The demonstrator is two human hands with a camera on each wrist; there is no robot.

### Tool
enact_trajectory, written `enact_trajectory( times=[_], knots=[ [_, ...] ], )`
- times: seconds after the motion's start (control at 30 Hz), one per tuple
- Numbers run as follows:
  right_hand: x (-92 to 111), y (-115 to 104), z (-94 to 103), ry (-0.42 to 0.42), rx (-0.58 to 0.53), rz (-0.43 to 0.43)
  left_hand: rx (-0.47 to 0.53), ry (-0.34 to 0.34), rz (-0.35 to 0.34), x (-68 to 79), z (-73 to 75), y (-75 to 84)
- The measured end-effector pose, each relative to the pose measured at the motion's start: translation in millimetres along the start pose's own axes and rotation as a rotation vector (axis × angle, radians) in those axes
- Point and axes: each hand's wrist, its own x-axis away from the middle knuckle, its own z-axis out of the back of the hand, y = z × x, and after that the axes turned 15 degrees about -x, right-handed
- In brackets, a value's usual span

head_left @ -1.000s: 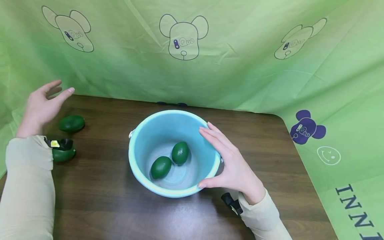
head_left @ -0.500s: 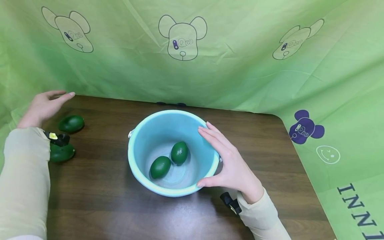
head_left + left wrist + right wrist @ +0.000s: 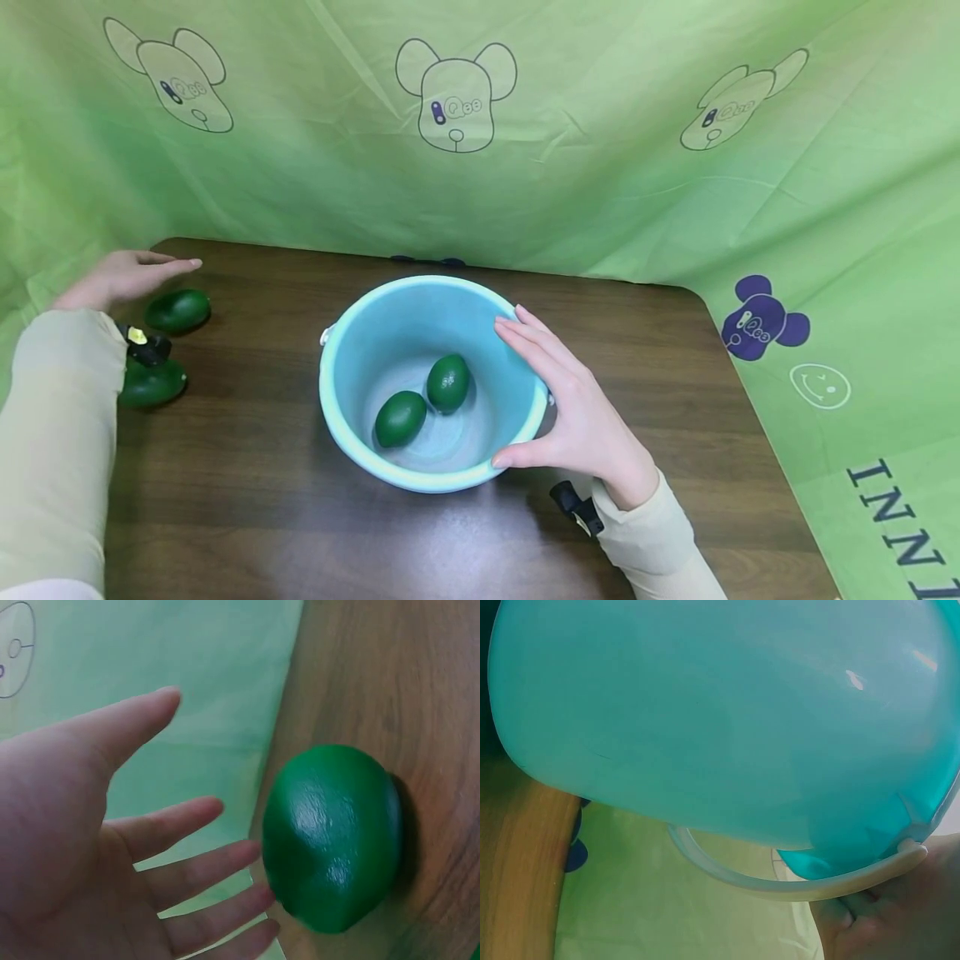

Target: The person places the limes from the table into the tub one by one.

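In the head view, a light blue bucket (image 3: 352, 454) stands upright on the table with two dark green oval fruits, a front one (image 3: 401, 419) and a back one (image 3: 448, 383), lying on its bottom. My right hand (image 3: 581, 408) holds the bucket's right rim, thumb at the front and fingers at the far side. At the left, my left hand (image 3: 123, 277) hovers with spread, relaxed fingers just behind a green fruit (image 3: 178, 312). The left wrist view shows its fingertips beside this green fruit (image 3: 334, 838), holding nothing. Another green fruit (image 3: 153, 383) lies nearer, partly under the wrist camera.
A brown wooden table (image 3: 247, 517) carries everything. Green printed cloth (image 3: 585, 167) hangs behind it and along both sides. The bucket's pale handle (image 3: 780, 889) hangs down its outside in the right wrist view.
My left hand has come down toward the table and the back left fruit, its fingers now pointing more to the right. The right hand and bucket have stayed put.
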Motion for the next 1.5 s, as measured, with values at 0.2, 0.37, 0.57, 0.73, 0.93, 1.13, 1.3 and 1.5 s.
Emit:
enact_trajectory(
  times=[0.2,0.37,0.57,0.73,0.93,1.13,1.3,1.5],
  knots=[
    [-0.2,-0.2,0.3,0.0,0.002,-0.001,-0.09,-0.09,-0.024,-2.0,-1.5,-2.7],
    [3.1,8.8,1.0,-0.007,0.011,-0.007,-0.16,-0.091,-0.062,-7.0,-6.1,-2.7],
    [4.5,13.1,1.3,-0.011,0.022,-0.009,-0.131,-0.052,-0.135,-13.6,-14.7,-4.3],
    [3.9,12.3,1.4,-0.007,0.01,0.001,-0.131,-0.027,-0.163,-18.9,-19.0,-9.4],
    [1.8,8.4,1.0,-0.004,-0.005,0.008,-0.131,-0.025,-0.173,-19.1,-19.4,-13.2],
    [0.1,4.5,0.9,-0.005,-0.013,0.005,-0.141,-0.018,-0.172,-20.0,-19.8,-14.4],
    [-0.2,1.1,0.5,-0.001,-0.006,-0.003,-0.143,-0.018,-0.172,-20.2,-19.5,-15.0],
    [-0.5,0.3,0.1,0.003,-0.001,-0.002,-0.146,-0.025,-0.177,-19.9,-20.0,-15.3]
  ],
)
